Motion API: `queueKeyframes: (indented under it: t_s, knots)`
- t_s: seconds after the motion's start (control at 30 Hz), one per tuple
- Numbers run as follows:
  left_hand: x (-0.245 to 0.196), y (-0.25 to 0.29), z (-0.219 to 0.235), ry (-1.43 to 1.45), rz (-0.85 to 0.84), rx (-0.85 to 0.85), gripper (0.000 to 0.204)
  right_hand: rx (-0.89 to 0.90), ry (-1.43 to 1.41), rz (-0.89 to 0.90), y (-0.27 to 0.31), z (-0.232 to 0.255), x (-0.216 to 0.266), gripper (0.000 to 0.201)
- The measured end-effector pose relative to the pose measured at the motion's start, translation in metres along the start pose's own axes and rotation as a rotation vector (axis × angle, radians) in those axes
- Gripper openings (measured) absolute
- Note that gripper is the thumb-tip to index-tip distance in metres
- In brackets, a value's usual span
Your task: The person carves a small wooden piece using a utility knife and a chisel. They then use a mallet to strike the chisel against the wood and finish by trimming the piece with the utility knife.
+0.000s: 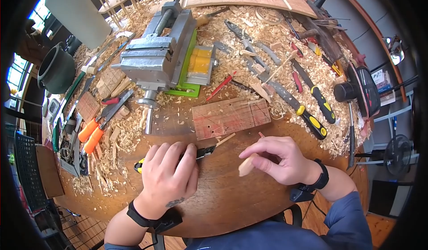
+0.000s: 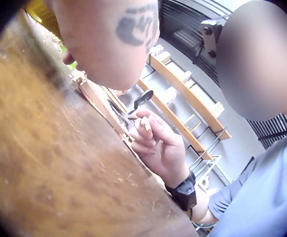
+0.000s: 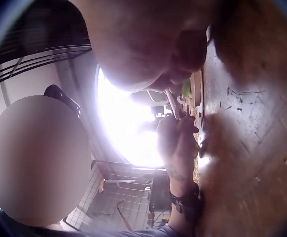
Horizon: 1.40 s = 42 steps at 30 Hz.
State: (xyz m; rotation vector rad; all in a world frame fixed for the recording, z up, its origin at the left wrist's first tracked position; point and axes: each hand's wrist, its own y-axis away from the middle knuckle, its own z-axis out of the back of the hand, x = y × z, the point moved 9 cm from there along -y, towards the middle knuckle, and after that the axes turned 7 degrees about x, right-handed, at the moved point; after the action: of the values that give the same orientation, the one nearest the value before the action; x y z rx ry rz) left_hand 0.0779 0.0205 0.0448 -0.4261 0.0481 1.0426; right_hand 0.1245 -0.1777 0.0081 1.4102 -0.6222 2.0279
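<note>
My left hand [image 1: 171,172] grips a yellow-and-black utility knife [image 1: 206,152], its fingers curled over the handle just above the table. The knife's dark front end sticks out to the right of the fist, and the yellow butt shows on the left. At the knife's tip is a thin wooden strip [image 1: 226,139]. Between thumb and fingers, my right hand [image 1: 281,161] pinches a small pale piece of wood [image 1: 246,165]. In the left wrist view, that right hand [image 2: 158,145] shows beyond the tattooed left wrist.
A reddish marked board [image 1: 231,118] lies ahead of both hands. Behind it a metal vise [image 1: 154,60] stands on a green base. Orange-handled chisels [image 1: 92,136] lie left; yellow-and-black-handled tools [image 1: 314,124] lie right. Wood shavings [image 1: 285,111] cover much of the wooden table [image 1: 232,205].
</note>
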Motion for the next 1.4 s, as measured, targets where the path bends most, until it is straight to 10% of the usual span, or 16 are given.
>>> queueKeyframes:
  t_s: [0.93,1.4]
  knots:
    - [-0.039,-0.009,-0.016,0.121,-0.332,-0.004,0.027,0.101,0.316,0.446,0.002,-0.007,0.004,0.011]
    - [-0.052,-0.02,-0.021,0.145,-0.478,0.029,0.028,0.223,0.191,0.249,-0.001,0.003,0.0,0.006]
